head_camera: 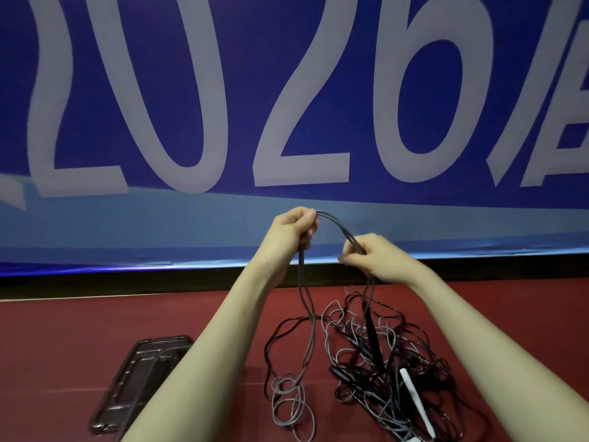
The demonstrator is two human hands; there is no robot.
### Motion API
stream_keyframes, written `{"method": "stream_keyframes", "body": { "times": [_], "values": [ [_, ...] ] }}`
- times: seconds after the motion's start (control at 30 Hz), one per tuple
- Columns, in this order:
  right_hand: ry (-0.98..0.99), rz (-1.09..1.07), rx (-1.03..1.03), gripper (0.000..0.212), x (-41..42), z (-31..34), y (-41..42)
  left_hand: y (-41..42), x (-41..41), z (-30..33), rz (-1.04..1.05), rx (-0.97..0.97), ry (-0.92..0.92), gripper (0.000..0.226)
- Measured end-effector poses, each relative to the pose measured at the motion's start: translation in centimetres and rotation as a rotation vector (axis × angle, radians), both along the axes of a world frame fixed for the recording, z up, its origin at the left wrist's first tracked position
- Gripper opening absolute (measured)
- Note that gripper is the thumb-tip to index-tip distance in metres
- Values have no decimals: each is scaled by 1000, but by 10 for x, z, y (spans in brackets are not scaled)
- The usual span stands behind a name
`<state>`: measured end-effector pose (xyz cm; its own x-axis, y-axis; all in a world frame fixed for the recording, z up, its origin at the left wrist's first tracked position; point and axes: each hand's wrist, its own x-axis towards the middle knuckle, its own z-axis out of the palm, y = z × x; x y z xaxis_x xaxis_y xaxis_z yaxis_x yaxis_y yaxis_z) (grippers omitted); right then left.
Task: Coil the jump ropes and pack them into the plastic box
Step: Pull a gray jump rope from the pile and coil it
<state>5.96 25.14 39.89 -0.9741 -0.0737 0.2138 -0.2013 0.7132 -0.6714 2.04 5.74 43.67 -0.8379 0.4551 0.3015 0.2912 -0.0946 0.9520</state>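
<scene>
Up high, both hands held one grey rope (334, 226) — the left hand (294, 232) gripped its fold, the right hand (374, 258) pinched it just beside. The rope hung straight down to the pile (382, 362) on the floor. The box (127, 393) lay low, left — nearer the left hand.

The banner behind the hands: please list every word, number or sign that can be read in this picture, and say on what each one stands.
"2026" in large pale digits on the blue banner; the first 2 is cut by the left edge.
After a slash, a pale letter, perhaps "A", cut by the right edge: not sure.
The plastic box, the white handle and the jump ropes: no text readable.
</scene>
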Motion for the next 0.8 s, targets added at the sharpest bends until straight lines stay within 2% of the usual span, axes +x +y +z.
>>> {"method": "stream_keyframes", "body": {
  "times": [0.07,0.17,0.23,0.33,0.43,0.53,0.6,0.67,0.8],
  "values": [
    [-59,-20,15,21,-7,-23,5,-5,-5,7,46,129,-47,28],
    [-113,-23,-67,19,-14,-62,18,-21,-16,12,77,324,-133,29],
    [-192,-17,-64,19,-15,-82,24,-32,-22,13,93,459,-239,30],
    [-314,-15,-95,33,-11,-104,26,-45,-33,13,132,600,-431,30],
    [-333,-57,-166,29,-10,-117,25,-46,-36,4,223,520,-453,28],
    [-302,-110,-249,27,-11,-119,24,-48,-38,-11,395,265,-276,25],
    [-269,-146,-383,29,-12,-112,23,-53,-43,-20,456,81,-175,22],
    [-278,-141,-501,26,-12,-97,22,-60,-49,-31,439,9,-184,22],
    [-279,-69,-528,26,-6,-55,20,-70,-50,-50,403,-61,-273,22]
  ]
}}
